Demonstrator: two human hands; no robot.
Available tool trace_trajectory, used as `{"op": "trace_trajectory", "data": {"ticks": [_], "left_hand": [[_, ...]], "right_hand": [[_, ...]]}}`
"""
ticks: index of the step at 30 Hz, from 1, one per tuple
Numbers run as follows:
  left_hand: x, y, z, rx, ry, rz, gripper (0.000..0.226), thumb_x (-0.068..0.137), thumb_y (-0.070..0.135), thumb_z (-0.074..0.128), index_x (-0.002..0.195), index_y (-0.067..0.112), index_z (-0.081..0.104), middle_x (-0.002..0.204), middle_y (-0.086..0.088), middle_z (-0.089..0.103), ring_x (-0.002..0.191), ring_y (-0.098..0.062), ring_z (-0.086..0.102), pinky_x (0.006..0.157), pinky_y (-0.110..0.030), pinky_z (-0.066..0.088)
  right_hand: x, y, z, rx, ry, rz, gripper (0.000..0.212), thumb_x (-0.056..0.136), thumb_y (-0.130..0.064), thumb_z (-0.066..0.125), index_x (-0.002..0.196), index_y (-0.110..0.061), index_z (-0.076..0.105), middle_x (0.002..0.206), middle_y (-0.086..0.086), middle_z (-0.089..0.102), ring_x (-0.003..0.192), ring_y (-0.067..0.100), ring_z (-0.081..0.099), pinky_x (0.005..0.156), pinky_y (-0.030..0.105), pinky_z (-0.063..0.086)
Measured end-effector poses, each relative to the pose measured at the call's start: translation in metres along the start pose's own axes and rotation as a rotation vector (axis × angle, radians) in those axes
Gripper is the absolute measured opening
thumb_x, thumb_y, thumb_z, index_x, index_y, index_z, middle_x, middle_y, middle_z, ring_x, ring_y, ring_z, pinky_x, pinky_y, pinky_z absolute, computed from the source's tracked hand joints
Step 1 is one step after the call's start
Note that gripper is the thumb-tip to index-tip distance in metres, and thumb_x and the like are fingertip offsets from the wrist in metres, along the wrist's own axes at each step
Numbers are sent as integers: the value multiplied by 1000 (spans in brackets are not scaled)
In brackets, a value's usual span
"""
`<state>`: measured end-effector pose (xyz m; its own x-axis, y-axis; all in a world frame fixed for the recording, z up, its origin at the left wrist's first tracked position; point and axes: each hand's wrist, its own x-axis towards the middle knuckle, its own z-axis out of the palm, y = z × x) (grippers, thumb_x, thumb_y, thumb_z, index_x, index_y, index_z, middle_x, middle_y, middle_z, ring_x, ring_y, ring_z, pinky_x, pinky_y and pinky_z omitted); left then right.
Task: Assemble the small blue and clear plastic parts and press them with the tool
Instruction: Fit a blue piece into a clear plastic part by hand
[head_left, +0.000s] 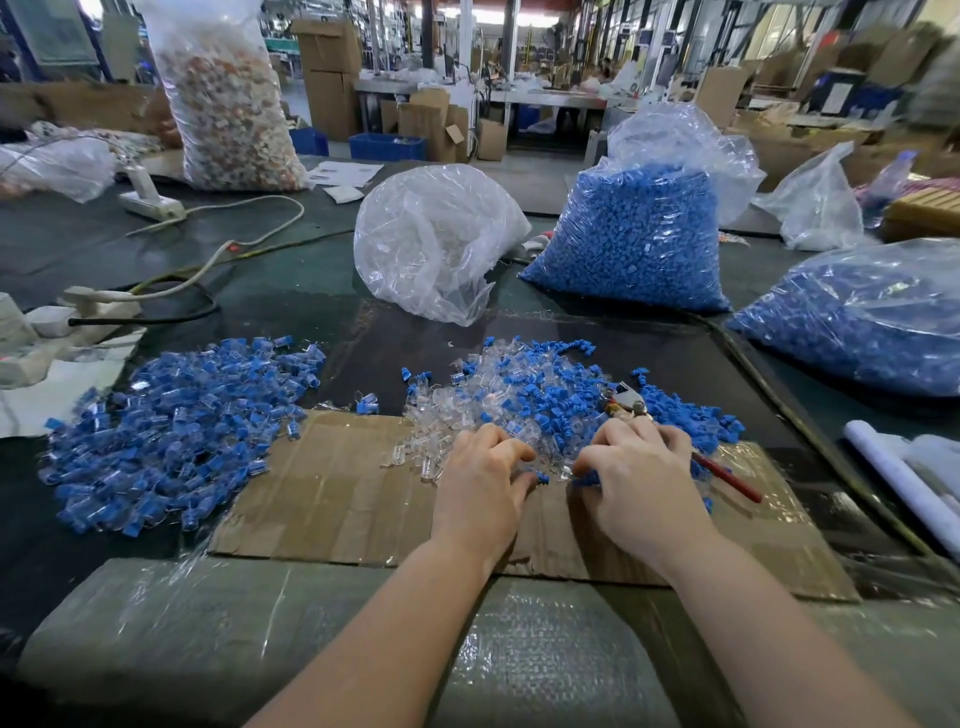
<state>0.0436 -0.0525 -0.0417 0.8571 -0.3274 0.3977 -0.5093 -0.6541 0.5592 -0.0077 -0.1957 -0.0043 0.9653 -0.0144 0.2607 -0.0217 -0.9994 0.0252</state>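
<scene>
Pinching a blue part (542, 478) in each hand, left hand (480, 478) and right hand (641, 480), we judged a clear part needed next.

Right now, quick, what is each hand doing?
Left hand: fingers curled, pinching a small blue part.
Right hand: fingers curled, pinching another blue part at the edge of the loose pile.

head cam | faces forward-down | close over cardboard sheet (332, 499)
</scene>
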Motion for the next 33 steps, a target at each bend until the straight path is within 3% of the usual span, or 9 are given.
{"op": "trace_trajectory", "data": {"ticks": [6, 11, 16, 22, 24, 28, 33], "left_hand": [[-1, 0, -2, -11, 34, 14, 22, 87, 24, 64, 108, 19, 66, 91, 11, 47, 89, -6, 37, 77, -12, 25], [-3, 0, -2, -18, 58, 7, 25, 86, 25, 64, 111, 19, 65, 98, 5, 56, 90, -7, 41, 77, -12, 25], [-5, 0, -3, -13, 62, 4, 27, 88, 23, 61, 115, 16, 63, 101, 2, 58, 93, -11, 46, 79, -13, 28], [-6, 4, -5, -58, 95, 9, 26, 92, 16, 56, 116, 12, 64, 101, -1, 63, 91, -13, 53, 80, -16, 37], [-6, 4, -6, -77, 102, 4, 25, 91, 10, 56, 115, 10, 64, 101, -3, 63, 90, -15, 55, 80, -16, 37], [-6, 4, -7, -86, 97, -1, 27, 91, 5, 56, 116, 8, 64, 96, -5, 61, 82, -19, 58, 77, -27, 45], [-5, 3, -7, -113, 118, -17, 25, 92, 9, 54, 115, 8, 65, 91, -1, 57, 81, -11, 48, 73, -14, 34]], "right_hand": [[1, -10, 2, -137, -42, -9, 22, 91, -13, 46, 95, -24, 64, 104, -3, 56, 106, 23, 45, 99, 45, 24], [-2, -17, 0, -137, 5, 10, 13, 71, -3, 69, 68, -15, 64, 75, 5, 64, 81, 29, 59, 86, 50, 41], [0, -15, 1, -170, -18, 37, 22, 91, -9, 39, 93, -21, 57, 100, 0, 60, 104, 25, 49, 101, 43, 24], [0, -22, 2, -141, -1, 31, 19, 87, -8, 53, 101, -20, 56, 99, 2, 61, 99, 26, 52, 94, 43, 33], [-1, -24, 5, -78, 89, 54, 26, 82, -5, 62, 105, -18, 62, 93, 5, 64, 92, 28, 56, 87, 42, 39], [2, -30, 13, 122, 115, 100, 35, 88, -8, 55, 120, -20, 60, 104, 6, 56, 100, 26, 51, 88, 40, 35], [-2, -35, 24, 348, 253, 167, 22, 85, -5, 62, 105, -12, 68, 97, 7, 61, 92, 26, 56, 80, 37, 36]]}}
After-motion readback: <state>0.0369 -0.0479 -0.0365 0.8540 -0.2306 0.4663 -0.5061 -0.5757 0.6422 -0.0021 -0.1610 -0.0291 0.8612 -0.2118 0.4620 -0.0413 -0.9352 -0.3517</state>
